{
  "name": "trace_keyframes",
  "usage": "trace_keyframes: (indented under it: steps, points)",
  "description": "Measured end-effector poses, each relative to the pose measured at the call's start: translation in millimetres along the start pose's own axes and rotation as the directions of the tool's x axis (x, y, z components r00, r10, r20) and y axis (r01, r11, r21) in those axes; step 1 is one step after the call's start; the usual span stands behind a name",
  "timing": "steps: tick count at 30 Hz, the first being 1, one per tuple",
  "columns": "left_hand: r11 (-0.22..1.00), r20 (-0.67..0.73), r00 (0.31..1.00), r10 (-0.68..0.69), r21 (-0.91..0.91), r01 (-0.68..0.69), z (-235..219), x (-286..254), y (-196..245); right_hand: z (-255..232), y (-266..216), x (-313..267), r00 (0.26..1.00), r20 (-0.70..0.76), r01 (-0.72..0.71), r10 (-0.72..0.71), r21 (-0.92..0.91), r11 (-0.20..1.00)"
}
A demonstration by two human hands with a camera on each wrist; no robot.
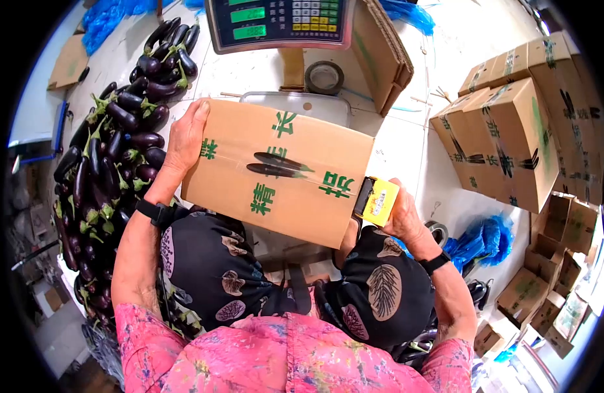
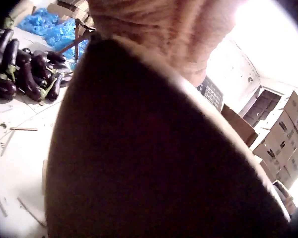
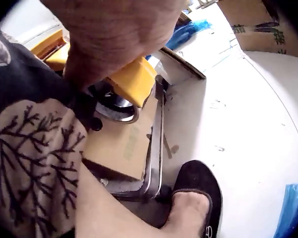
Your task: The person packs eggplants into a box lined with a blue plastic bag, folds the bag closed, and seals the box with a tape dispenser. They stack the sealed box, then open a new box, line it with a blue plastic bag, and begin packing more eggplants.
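A closed cardboard carton (image 1: 230, 190) with green characters and a printed eggplant picture sits tilted in front of the person's knees. At its upper left corner, my left hand (image 1: 186, 141) grips the end edge; part of its fingers is hidden by the carton. In the left wrist view the carton's dark side (image 2: 139, 148) fills the middle below the hand. My right hand (image 1: 406, 213) holds a yellow tape dispenser (image 1: 380, 204) against the carton's right end. The right wrist view shows the dispenser's tape roll (image 3: 121, 110) beside the carton's printed board (image 3: 124, 144).
A metal scale platform (image 1: 249, 98) shows behind the carton, below a digital display (image 1: 282, 23). A tape roll (image 1: 324, 77) lies behind. Eggplants (image 1: 112, 150) are heaped left. Stacked cartons (image 1: 505, 141) and blue plastic (image 1: 485, 242) stand right. A folded carton (image 1: 380, 56) leans near the scale.
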State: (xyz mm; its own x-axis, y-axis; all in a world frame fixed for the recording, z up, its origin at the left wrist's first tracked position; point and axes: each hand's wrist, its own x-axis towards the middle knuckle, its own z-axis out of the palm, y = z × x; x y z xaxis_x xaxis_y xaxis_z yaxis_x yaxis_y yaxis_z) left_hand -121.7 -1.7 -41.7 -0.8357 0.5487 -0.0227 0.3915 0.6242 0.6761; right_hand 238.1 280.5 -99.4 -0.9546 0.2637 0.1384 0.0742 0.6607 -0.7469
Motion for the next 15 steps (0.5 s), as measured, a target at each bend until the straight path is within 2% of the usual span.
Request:
trace_keyframes:
  steps: [4, 6, 7, 8, 10, 14, 15]
  points:
    - [0.997, 0.009, 1.0, -0.002, 0.078, 0.001, -1.3, 1.4, 1.1, 7.1, 19.7, -10.0, 1.0, -0.003, -0.005, 0.004, -0.03, 1.0]
    - [0.994, 0.013, 1.0, 0.014, 0.107, -0.015, -1.8, 2.3, -4.8, 12.8, 38.4, -25.1, 0.999, 0.005, -0.04, 0.041, -0.055, 0.998]
    - [0.993, 0.014, 1.0, 0.025, 0.113, -0.026, -1.7, 2.6, -7.3, 10.6, 47.6, -41.8, 0.991, 0.046, -0.121, 0.127, -0.11, 0.986]
    - [0.994, 0.012, 1.0, 0.021, 0.111, -0.022, -1.6, 3.5, -5.7, 10.7, 62.6, -61.2, 0.989, 0.043, -0.132, 0.14, -0.154, 0.979]
    - [0.994, 0.027, 1.0, 0.008, 0.109, -0.011, -1.0, 1.6, -0.8, 3.2, 64.4, -80.4, 0.964, 0.091, -0.215, 0.251, -0.294, 0.931]
    - [0.986, 0.016, 0.997, 0.071, 0.149, -0.072, -0.1, 4.0, -7.1, -11.0, 60.1, -81.8, 0.96, 0.126, -0.183, 0.249, -0.391, 0.902]
    - [0.991, 0.021, 0.999, 0.033, 0.127, -0.035, -0.9, 2.8, -2.8, -19.6, 42.3, -74.0, 0.949, 0.139, -0.188, 0.282, -0.468, 0.863]
